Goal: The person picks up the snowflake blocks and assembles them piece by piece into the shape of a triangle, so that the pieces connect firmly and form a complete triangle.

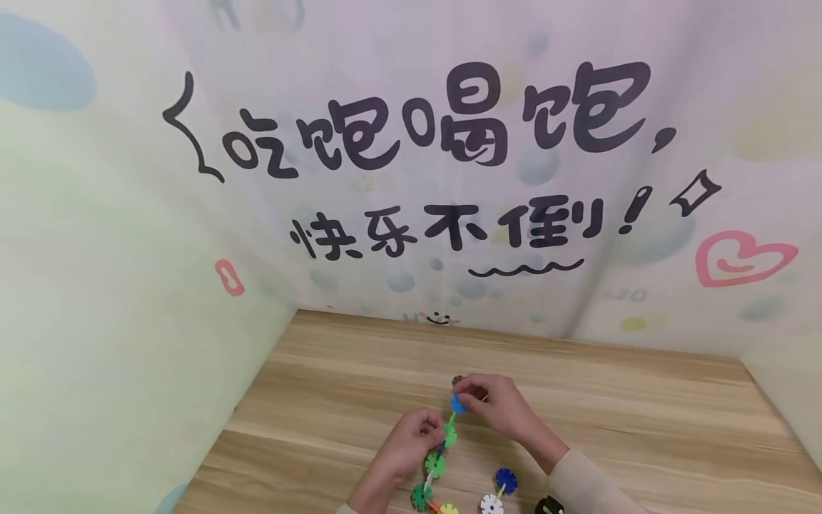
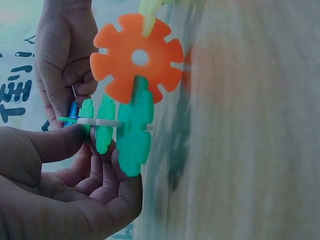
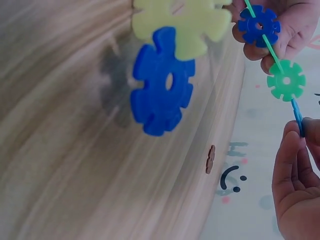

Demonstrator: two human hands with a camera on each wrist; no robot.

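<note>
A chain of notched plastic snowflake discs runs between the two hands, its discs slotted edge to edge. My left hand [image 1: 414,441] grips the chain by thumb and fingertips near a green disc [image 1: 452,434]. At the far end, my right hand [image 1: 504,405] pinches a blue disc [image 3: 298,119], which joins a light green disc [image 3: 286,81]. Toward me follow another green disc [image 1: 436,465], a dark green disc [image 1: 422,495] and an orange disc [image 2: 112,75]. In the right wrist view a dark blue disc [image 3: 270,26] of the chain overlaps the left fingers.
A brown disc [image 3: 210,159] lies on the wooden table [image 1: 308,400] beyond the right hand. Nearer me are a separate dark blue disc [image 1: 506,480], a white disc [image 1: 491,505] and a black piece [image 1: 550,506]. A printed curtain [image 1: 411,285] borders the table's back.
</note>
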